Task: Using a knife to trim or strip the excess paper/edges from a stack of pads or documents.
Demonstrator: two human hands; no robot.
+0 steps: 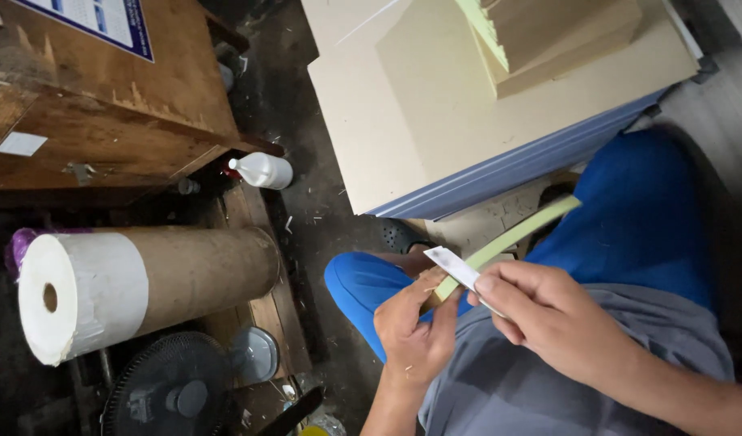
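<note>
My left hand grips the near end of a long, thin, pale green strip that slants up to the right over my blue-trousered lap. My right hand holds a small flat white blade-like piece with its tip resting against the strip just above my left thumb. Both hands sit close together above my knee. A few pale shavings cling to my left hand.
A stack of beige boards on a blue-edged base lies ahead. At left are a large cardboard roll with white paper, a wooden bench, a white plastic bottle and a black fan. The dark floor carries scattered shavings.
</note>
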